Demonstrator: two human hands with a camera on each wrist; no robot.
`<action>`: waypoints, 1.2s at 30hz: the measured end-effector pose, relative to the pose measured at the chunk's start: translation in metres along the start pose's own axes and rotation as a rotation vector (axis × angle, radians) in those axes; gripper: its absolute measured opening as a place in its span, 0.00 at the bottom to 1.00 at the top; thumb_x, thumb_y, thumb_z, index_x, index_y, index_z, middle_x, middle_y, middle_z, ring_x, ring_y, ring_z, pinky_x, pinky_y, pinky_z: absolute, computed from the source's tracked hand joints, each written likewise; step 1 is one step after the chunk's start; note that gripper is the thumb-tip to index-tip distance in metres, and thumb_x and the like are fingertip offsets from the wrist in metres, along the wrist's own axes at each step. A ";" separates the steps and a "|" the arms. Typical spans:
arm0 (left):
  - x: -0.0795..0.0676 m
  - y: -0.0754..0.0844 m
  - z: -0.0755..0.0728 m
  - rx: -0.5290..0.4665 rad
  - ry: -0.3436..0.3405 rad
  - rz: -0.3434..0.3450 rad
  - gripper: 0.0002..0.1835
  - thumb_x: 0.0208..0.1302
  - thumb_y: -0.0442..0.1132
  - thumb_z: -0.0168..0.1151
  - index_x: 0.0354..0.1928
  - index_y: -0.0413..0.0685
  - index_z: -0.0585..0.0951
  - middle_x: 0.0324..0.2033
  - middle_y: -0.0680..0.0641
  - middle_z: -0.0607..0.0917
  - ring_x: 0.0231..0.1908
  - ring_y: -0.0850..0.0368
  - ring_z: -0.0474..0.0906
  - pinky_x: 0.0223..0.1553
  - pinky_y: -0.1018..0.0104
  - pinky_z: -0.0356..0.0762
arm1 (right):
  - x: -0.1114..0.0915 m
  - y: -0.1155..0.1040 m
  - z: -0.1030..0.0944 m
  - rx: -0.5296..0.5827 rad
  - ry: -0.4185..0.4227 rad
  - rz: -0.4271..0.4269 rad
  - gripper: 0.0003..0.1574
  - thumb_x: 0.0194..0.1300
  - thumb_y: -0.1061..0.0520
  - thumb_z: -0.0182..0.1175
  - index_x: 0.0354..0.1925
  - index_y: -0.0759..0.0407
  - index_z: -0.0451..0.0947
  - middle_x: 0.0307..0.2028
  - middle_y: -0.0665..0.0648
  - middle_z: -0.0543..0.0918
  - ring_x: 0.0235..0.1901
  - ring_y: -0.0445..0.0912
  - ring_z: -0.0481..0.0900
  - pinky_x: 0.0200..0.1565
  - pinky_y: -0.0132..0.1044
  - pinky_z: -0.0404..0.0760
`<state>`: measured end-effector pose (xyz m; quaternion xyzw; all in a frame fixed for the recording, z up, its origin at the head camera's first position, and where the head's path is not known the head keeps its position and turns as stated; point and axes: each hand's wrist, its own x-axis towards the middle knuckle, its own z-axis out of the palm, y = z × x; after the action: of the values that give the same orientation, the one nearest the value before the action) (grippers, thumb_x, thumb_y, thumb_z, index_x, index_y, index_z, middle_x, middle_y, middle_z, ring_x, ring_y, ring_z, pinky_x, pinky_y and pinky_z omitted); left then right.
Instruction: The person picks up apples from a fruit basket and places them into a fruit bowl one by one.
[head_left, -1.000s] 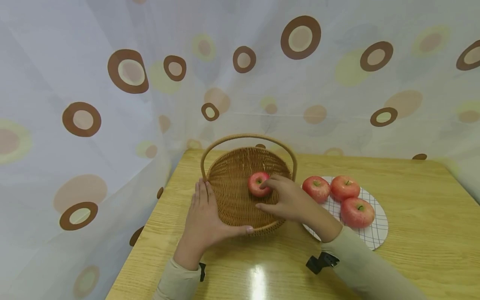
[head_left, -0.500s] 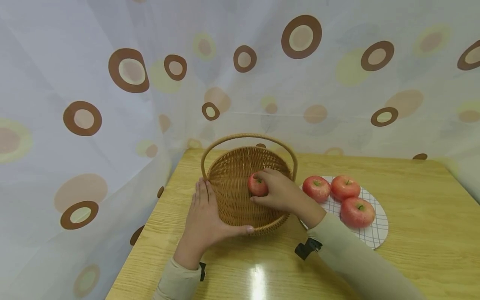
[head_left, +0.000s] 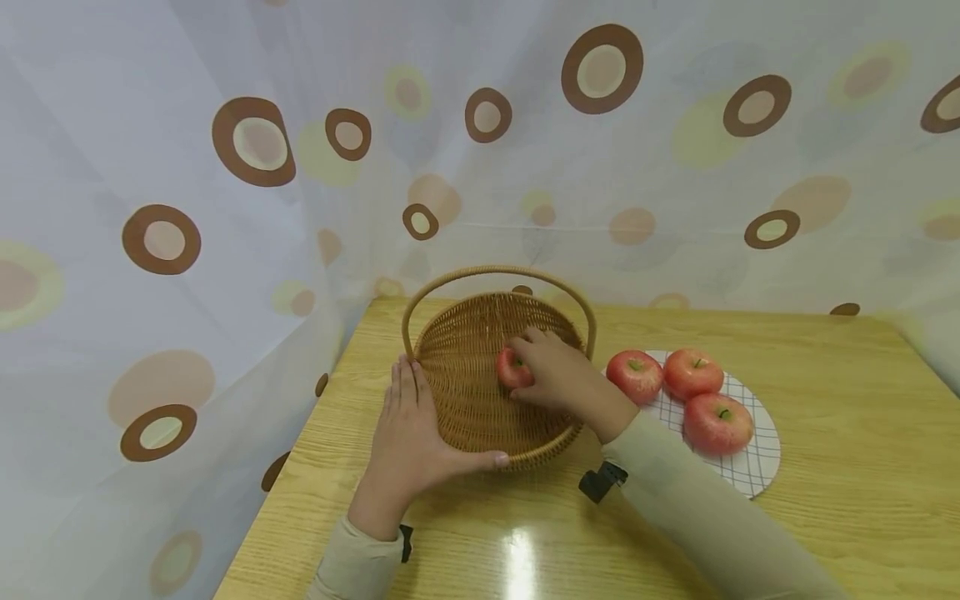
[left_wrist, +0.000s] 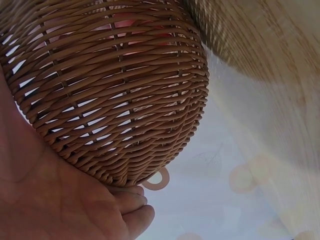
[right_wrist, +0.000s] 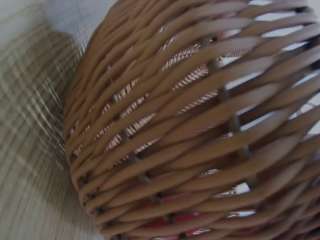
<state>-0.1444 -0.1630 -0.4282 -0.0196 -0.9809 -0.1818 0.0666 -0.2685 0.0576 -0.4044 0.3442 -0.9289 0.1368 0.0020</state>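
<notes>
A wicker basket (head_left: 465, 400) with an arched handle stands on the table. My left hand (head_left: 408, 454) lies against its left and front outside, with straight fingers along the left side and the thumb stretched along the front rim. In the left wrist view, the palm of the left hand (left_wrist: 65, 200) meets the basket's woven wall (left_wrist: 120, 90). Reaching over the right rim, my right hand (head_left: 558, 371) has its fingers and thumb around a red apple (head_left: 512, 369) inside the basket. The right wrist view shows only the basket's outer weave (right_wrist: 190, 120), with bits of red behind it.
Right of the basket is a round white checked plate (head_left: 761, 454) bearing three red apples (head_left: 717, 423). The wooden table (head_left: 840, 400) extends further right. Patterned curtains (head_left: 675, 183) border the table at the back and left.
My right hand has shifted left and slightly away from me, closing its fingers around the apple in the basket. The left hand and the basket have stayed in place.
</notes>
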 end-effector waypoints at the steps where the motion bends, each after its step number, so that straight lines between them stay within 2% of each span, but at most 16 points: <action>1: 0.000 0.000 0.000 0.001 0.000 -0.001 0.94 0.30 0.97 0.58 0.83 0.29 0.40 0.83 0.30 0.31 0.84 0.38 0.28 0.83 0.44 0.43 | 0.002 0.000 0.001 -0.012 -0.003 0.005 0.45 0.63 0.47 0.79 0.71 0.62 0.74 0.65 0.65 0.77 0.60 0.63 0.78 0.56 0.56 0.86; 6: 0.000 0.000 0.000 -0.001 -0.002 -0.009 0.95 0.28 0.98 0.57 0.83 0.30 0.39 0.82 0.31 0.30 0.84 0.39 0.27 0.84 0.45 0.42 | 0.010 0.004 0.008 -0.042 -0.035 0.029 0.48 0.64 0.48 0.78 0.74 0.63 0.71 0.69 0.68 0.74 0.65 0.65 0.76 0.58 0.58 0.85; 12: 0.001 0.002 0.001 -0.007 0.003 -0.006 0.95 0.28 0.98 0.58 0.83 0.31 0.39 0.83 0.32 0.30 0.84 0.39 0.28 0.84 0.45 0.42 | 0.014 0.009 0.012 -0.028 -0.097 0.057 0.53 0.62 0.49 0.80 0.77 0.62 0.68 0.75 0.71 0.69 0.72 0.69 0.70 0.64 0.63 0.81; 17: 0.001 0.002 0.001 -0.006 0.003 -0.008 0.95 0.29 0.98 0.58 0.83 0.31 0.38 0.83 0.32 0.30 0.84 0.39 0.27 0.84 0.45 0.42 | 0.014 0.010 0.011 0.015 -0.129 -0.006 0.50 0.58 0.53 0.82 0.73 0.60 0.72 0.66 0.67 0.77 0.64 0.64 0.79 0.61 0.57 0.83; 20: 0.001 0.002 0.001 -0.005 -0.004 -0.012 0.95 0.29 0.98 0.57 0.83 0.32 0.38 0.83 0.32 0.29 0.84 0.39 0.27 0.84 0.45 0.41 | 0.013 0.009 0.010 0.036 -0.160 -0.044 0.49 0.56 0.53 0.83 0.71 0.58 0.74 0.64 0.65 0.78 0.60 0.61 0.81 0.58 0.54 0.85; 30: 0.001 0.000 0.001 -0.009 -0.007 -0.006 0.95 0.28 0.97 0.59 0.83 0.32 0.37 0.83 0.33 0.28 0.84 0.40 0.26 0.84 0.45 0.40 | 0.003 -0.001 0.007 0.168 -0.259 -0.155 0.44 0.53 0.54 0.84 0.65 0.56 0.78 0.61 0.61 0.80 0.61 0.56 0.80 0.64 0.55 0.82; 36: 0.000 -0.001 0.002 -0.013 0.001 -0.003 0.95 0.27 0.97 0.58 0.83 0.32 0.38 0.83 0.32 0.29 0.84 0.40 0.27 0.84 0.45 0.41 | 0.000 -0.005 0.006 0.220 -0.287 -0.178 0.40 0.54 0.57 0.82 0.63 0.56 0.78 0.58 0.59 0.83 0.59 0.54 0.82 0.61 0.52 0.82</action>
<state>-0.1445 -0.1633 -0.4305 -0.0186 -0.9796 -0.1884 0.0666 -0.2644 0.0528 -0.4089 0.4391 -0.8649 0.1864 -0.1563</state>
